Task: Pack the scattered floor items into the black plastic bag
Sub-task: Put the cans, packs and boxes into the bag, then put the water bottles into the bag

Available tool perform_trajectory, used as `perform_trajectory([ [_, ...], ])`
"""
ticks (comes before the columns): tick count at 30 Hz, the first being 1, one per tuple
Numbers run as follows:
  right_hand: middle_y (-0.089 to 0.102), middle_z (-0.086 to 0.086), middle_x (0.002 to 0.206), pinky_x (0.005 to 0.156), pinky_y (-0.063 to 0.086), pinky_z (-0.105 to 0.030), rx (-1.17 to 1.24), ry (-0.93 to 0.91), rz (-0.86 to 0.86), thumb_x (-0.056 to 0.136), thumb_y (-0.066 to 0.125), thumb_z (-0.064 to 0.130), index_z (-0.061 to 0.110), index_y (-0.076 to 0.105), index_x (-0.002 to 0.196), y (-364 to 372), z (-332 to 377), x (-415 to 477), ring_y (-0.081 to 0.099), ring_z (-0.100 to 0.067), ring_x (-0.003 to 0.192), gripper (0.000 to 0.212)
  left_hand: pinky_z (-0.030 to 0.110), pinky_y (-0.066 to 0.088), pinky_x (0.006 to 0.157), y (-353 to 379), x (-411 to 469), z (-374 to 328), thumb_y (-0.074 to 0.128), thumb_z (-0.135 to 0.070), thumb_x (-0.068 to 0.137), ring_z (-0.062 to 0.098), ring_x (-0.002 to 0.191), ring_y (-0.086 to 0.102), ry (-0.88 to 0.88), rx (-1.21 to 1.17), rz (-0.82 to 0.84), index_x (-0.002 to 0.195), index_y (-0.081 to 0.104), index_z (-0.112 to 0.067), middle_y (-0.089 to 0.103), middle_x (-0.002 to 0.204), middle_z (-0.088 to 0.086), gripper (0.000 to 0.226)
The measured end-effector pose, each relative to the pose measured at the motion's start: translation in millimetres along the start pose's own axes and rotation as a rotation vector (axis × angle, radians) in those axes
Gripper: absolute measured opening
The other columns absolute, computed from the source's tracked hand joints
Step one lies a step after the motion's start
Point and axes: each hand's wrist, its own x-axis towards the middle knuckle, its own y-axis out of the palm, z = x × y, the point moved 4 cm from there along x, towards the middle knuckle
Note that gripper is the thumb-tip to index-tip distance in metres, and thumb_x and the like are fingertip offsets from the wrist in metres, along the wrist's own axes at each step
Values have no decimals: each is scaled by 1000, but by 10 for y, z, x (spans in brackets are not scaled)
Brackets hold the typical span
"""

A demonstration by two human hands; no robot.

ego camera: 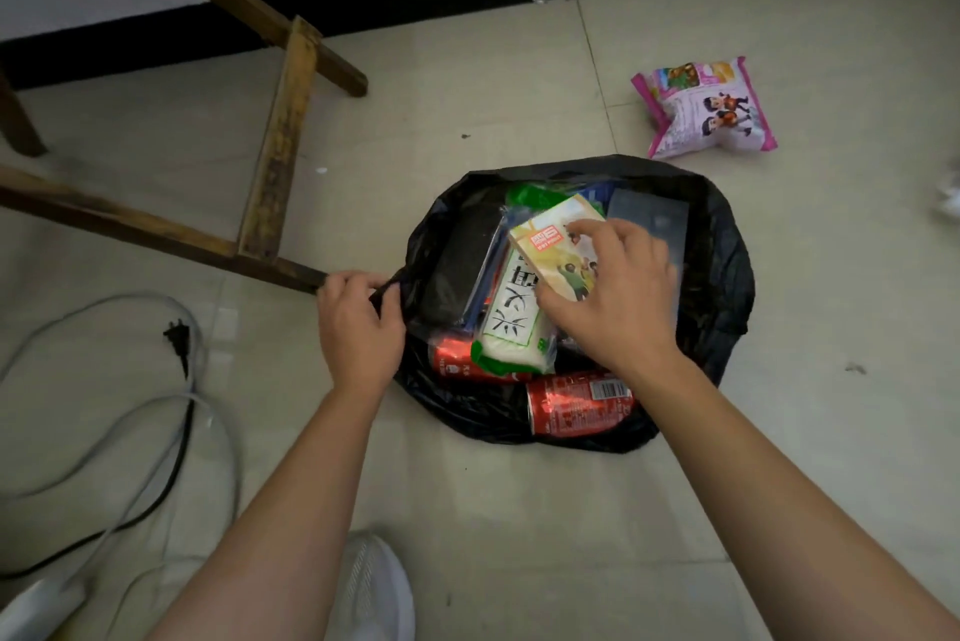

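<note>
Right hand over the open mouth of the black plastic bag, gripping a yellow box. Its fingers curl over the box's far edge, thumb on the near edge; the box is tilted and sits above the other contents, touching or just over a white-green packet. Cannot tell which. Left hand is at the bag's left rim, fingers closed, pinching a bunched bit of black plastic and pulling it outward. The bag lies on the tiled floor, mouth spread wide.

Count inside the bag:
- 2 red cans, one partly under the white-green packet, one at the near rim, both on their sides
- 1 white-green packet with black characters
- 1 black packet on the left
- 1 dark grey flat box at the far right
- Bits of green and blue wrapping behind the yellow box, number unclear

Outside the bag: 1 pink snack packet on the floor, beyond the far right rim, near but apart.

Elsewhere: wooden frame at left, white cable and black cable with plug on the floor, white shoe at the bottom.
</note>
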Motion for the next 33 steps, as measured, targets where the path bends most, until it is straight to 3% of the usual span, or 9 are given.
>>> perform_trajectory([
  [2,38,-13,151,110,22,-48,-59,-81,10,81,64,57,34,54,133,66,127,43,29,-34,140,58,22,36,82,-56,-47,3,59,-18,93,26,99,53,-136,-135,-93,100,61,-4,57,103,10,16],
  [5,30,-19,159,116,15,-57,-161,-239,33,89,54,56,30,57,134,178,358,85,20,-40,148,53,38,44,83,-143,-15,-14,50,-22,88,31,92,55,-262,-300,-242,94,55,-9,57,95,9,15],
  [10,19,-11,165,120,10,-54,-266,-494,278,100,32,59,40,40,149,477,648,21,14,-35,150,53,25,40,63,-208,19,-301,42,-21,82,2,63,49,-233,-518,-274,79,47,-10,53,72,-5,12],
  [16,-8,-12,167,121,-1,-58,-483,-475,352,99,26,62,42,25,154,679,755,152,-7,-37,153,59,19,27,50,-235,91,-657,42,-7,82,2,50,33,-119,-641,-215,69,43,-6,34,59,-6,13],
  [19,3,-14,168,123,1,-50,-272,-483,355,98,36,58,33,20,158,598,685,202,0,-33,154,67,17,28,49,-249,119,-820,42,-7,81,1,50,32,-126,-728,-187,65,38,-15,34,59,-4,19],
  [21,15,-15,166,123,5,-49,-97,-381,226,96,44,56,28,30,155,445,525,241,7,-33,154,67,17,30,50,-257,153,-910,44,-8,79,0,50,34,-170,-791,-168,66,37,-18,37,60,-4,18],
  [24,27,-16,159,119,16,-53,-91,-146,117,89,44,67,28,40,147,287,158,230,20,-37,147,71,24,46,61,-277,212,-1033,46,-9,76,11,59,59,-204,-905,-139,74,41,-19,58,65,7,11],
  [27,43,-12,140,103,30,-44,-191,-70,115,87,38,78,31,42,148,219,36,187,39,-32,127,77,30,54,72,-284,265,-1151,44,-10,77,27,71,68,-206,-1010,-103,83,44,-17,71,73,15,9],
  [33,45,-13,138,107,38,-42,163,-26,177,101,43,53,18,43,149,313,170,294,40,-30,131,59,24,50,71,-230,342,-1365,45,-5,81,20,81,71,-187,-938,-65,83,49,-19,73,85,13,14],
])
